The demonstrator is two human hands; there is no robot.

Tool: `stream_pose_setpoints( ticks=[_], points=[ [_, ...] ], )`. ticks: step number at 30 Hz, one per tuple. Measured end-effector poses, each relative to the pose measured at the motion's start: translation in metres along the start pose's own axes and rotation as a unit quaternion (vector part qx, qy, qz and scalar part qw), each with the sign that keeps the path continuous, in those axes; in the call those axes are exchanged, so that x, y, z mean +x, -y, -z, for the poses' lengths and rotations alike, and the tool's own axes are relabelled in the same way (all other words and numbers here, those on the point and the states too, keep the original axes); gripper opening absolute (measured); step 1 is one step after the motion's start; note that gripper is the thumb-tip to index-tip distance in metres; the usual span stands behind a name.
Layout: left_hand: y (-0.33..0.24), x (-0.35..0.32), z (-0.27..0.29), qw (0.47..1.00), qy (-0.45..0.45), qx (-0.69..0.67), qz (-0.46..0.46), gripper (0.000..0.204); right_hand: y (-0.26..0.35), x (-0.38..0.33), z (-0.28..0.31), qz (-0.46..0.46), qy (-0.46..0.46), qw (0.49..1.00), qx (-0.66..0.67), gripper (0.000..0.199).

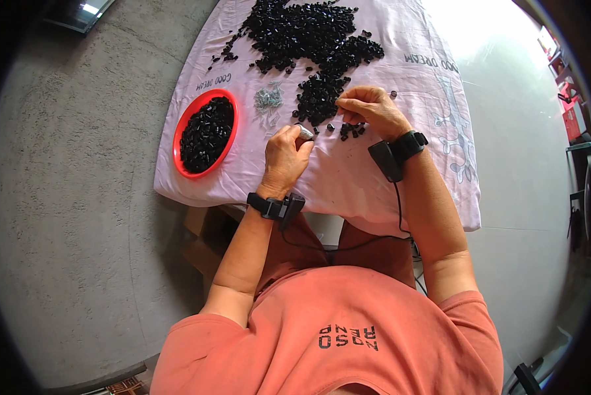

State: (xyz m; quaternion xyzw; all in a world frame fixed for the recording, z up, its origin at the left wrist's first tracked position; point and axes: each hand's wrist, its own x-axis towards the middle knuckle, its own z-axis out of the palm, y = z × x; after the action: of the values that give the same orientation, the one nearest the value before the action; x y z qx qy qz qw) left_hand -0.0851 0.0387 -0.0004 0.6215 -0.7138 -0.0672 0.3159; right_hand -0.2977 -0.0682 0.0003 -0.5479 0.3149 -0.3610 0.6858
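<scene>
You wore an orange short-sleeved shirt (348, 322) with dark lettering, rust-coloured trousers (374, 253), and a black band with a small box on each wrist, cabled together.

A makeshift piecework station in a plain, home-like room: a bare concrete floor (65, 217), a low surface (348, 184) draped in a pale pink printed cloth, heaps of small black plastic parts (302, 33) toward its far edge, and a red bowl (206, 135) of them near its left edge. Cardboard boxes (203, 240) sit beneath.
</scene>
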Motion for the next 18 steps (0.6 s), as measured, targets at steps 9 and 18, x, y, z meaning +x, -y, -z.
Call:
stream_pose_setpoints(
  ticks=[9,18],
  points=[
    [-0.007,0.005,-0.002,0.966,-0.011,-0.222,0.13,0.013,0.001,-0.001,-0.006,-0.011,0.017,0.999,-0.026,0.015],
    [-0.023,0.023,0.004,0.829,0.016,-0.506,0.237,0.011,0.007,-0.007,-0.008,-0.013,0.049,0.998,-0.024,0.017]
  ],
)
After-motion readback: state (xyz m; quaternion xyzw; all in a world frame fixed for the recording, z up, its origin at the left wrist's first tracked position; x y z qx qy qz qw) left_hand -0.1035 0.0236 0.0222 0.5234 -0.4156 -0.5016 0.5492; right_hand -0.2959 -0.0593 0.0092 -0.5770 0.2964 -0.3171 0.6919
